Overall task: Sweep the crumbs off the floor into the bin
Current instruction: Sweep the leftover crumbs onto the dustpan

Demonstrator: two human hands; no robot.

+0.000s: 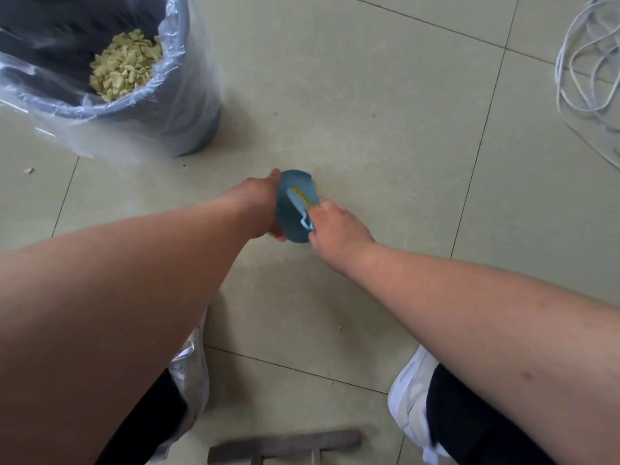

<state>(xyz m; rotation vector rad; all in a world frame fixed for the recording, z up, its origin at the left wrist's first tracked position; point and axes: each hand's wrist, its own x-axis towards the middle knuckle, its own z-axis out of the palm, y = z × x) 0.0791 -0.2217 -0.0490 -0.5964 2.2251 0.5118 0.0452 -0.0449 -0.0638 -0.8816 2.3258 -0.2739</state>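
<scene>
Crumbs [29, 170]: light, loose, scatter-prone. Left grip [260, 209] clasping dustpan [295, 209]; right grip [330, 223] pinching brush [300, 199] handle. Sweep gently toward bin [188, 95].

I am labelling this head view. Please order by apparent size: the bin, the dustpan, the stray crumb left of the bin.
1. bin
2. dustpan
3. crumb

The bin lies farther away yet still looks largest, so the order is safe.

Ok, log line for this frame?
left hand: holds dustpan | right hand: on brush | bin: crumbs inside | floor: few left
</scene>
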